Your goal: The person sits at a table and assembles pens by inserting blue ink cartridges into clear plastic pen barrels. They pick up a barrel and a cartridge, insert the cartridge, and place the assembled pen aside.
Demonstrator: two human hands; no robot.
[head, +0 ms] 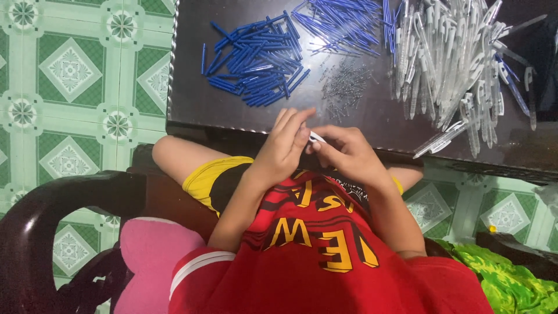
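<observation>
At frame centre, the left hand (285, 142) and right hand (347, 152) pinch a clear pen barrel (317, 137) between their fingertips, close to the dark table (186, 99) where blue refills (258, 58) lie within reach.

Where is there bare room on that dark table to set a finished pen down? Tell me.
Bare table lies left of the blue parts pile, and along the near edge between the small springs and the hands, left hand, right hand. The right side is crowded with clear pen barrels.
</observation>
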